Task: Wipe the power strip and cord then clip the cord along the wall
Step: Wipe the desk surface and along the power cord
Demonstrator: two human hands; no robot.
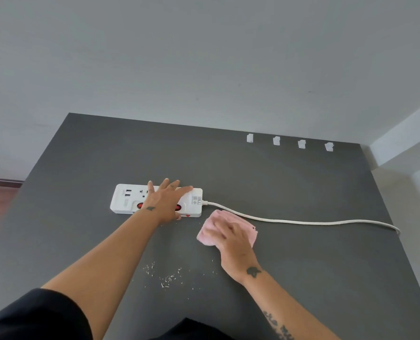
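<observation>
While left hand (166,201) flat on power strip (130,198), right hand (231,238) presses cloth (224,220) (crumbs (164,276) nearby).

Both bare forearms reach forward. The left hand (166,201) lies flat, palm down, fingers (183,191) spread; the right hand (232,238) presses palm down, fingers together.

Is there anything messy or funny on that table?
Yes. Small white crumbs are scattered on the dark table, near its front edge between the two arms. The white cord also lies loose across the table and drops over the right edge, not held by the four clips at the back.
</observation>
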